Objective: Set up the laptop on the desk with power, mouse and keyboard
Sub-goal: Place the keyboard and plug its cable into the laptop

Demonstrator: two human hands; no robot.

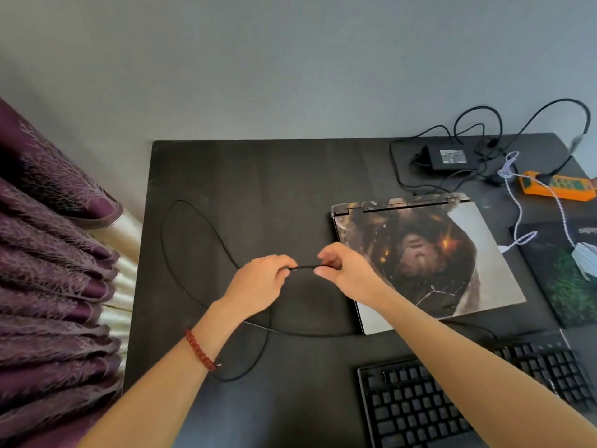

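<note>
left hand (258,279): above the middle of the tabletop (252,176); fingers curled, pinching the black cable (181,253) at its left side. a red bead bracelet (199,350) sits on the wrist.
right hand (342,270): just beside the left hand, at the left edge of the laptop; fingers (326,258) curled, thumb and fingertips pinching the same cable. a short straight stretch of cable runs between the 2 hands.
black cable: thin; loops out to the left over the tabletop, curves back under the left forearm, then runs right along the front edge of the laptop toward the keyboard. where it ends cannot be told.
laptop (426,253): lid closed, flat on the tabletop right of centre, hinge toward the wall; lid carries a printed picture.
keyboard (420,405): black, at the near right of the tabletop, partly crossed by the right forearm.
power adapter (449,156): black brick at the far right, tangled black leads around it.
power strip (559,185): orange, at the far right edge, near the adapter.
mouse (584,260): pale, on a dark mouse pad (562,286) right of the laptop, with a white braided lead (517,202).
curtain (48,253): purple, folded, left of the tabletop.
</note>
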